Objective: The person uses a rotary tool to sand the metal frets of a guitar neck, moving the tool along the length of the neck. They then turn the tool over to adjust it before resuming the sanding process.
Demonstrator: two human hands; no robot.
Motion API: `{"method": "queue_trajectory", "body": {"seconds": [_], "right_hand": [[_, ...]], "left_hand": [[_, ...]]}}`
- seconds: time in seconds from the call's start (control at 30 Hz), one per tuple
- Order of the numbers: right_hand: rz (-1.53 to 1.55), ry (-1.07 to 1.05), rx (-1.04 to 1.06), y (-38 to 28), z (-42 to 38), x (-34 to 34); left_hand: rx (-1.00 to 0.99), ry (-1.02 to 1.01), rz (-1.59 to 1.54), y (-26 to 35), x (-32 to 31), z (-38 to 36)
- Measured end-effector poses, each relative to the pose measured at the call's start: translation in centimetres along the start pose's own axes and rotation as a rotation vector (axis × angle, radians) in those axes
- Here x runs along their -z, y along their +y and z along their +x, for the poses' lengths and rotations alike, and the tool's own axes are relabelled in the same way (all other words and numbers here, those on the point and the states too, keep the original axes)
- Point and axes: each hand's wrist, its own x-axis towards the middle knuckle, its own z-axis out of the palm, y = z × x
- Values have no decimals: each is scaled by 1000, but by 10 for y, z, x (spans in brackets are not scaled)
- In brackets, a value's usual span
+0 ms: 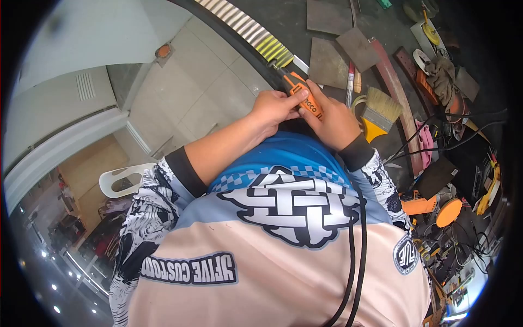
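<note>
An orange-and-black rotary tool (297, 82) with partly covered lettering is held in front of my belly. My right hand (332, 117) wraps round its body from the right. From the other side my left hand (278, 109) closes on it, thumb pressed along the orange casing. The tool's dark nose points up and left, its tip right at the near end of a long ribbed strip (245, 30). That strip is pale along most of its length and yellow-green near the tool. Its far end runs out of view at the top.
Right of my hands lie a wide paintbrush (381, 111), a marker (350, 84), flat dark plates (329, 62) and a long reddish bar (395, 90). Further right are a grey glove (441, 76), cables and an orange disc (449, 212). Pale floor tiles (201, 71) show at left.
</note>
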Motion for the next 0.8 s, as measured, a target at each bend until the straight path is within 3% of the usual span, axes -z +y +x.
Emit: {"method": "queue_trajectory", "body": {"seconds": [0.8], "right_hand": [[18, -39, -21, -11, -8, -9]], "left_hand": [[19, 25, -6, -14, 9, -8]]}}
